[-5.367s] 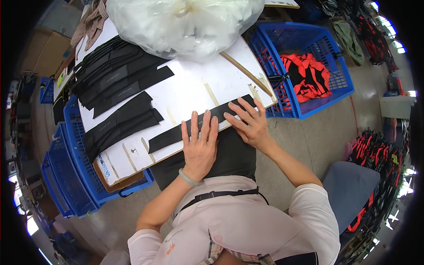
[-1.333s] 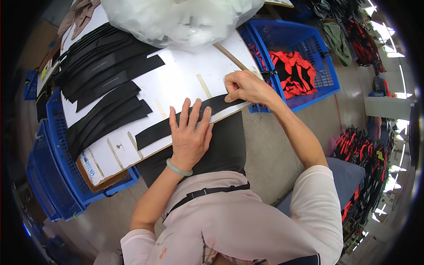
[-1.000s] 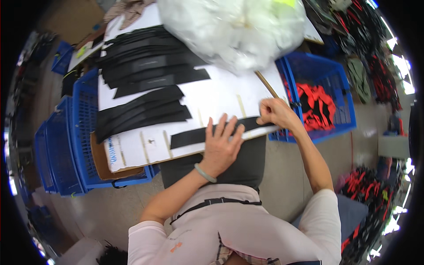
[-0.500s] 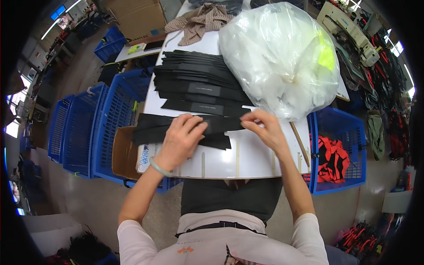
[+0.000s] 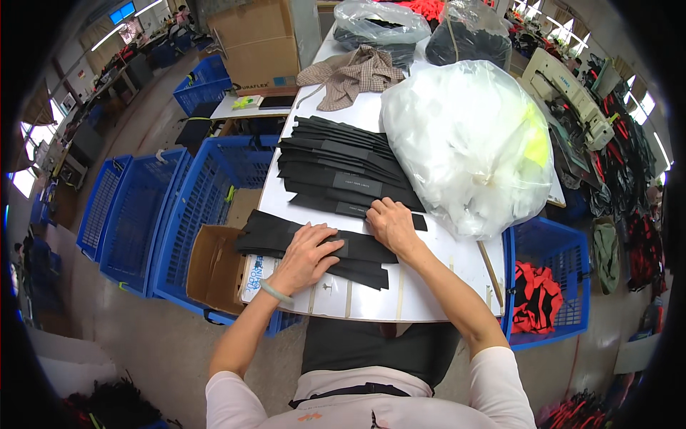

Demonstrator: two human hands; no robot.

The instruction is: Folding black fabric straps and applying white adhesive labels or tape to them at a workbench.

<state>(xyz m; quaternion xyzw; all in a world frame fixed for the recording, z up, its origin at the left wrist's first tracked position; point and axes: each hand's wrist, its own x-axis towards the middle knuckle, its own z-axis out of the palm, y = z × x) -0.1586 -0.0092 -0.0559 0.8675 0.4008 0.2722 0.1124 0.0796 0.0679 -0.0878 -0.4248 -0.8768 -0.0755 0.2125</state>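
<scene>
The nearest strip of the upper pile lies directly at the fingertips of the right hand, in the middle of the frame; this hand is nearer to it than the left hand. Its long axis goes from left to right, sloping slightly down to the right. The right fingers are curled over the strip; whether they pinch it, I cannot tell. The left hand is open, fingers spread, resting on the lower pile, which is just below the upper one. All strips are black, matt and flat fabric, with some angled ends, overlapping like a fan. They lie on the smooth white table, beside a shiny, round, transparent plastic bag.
</scene>
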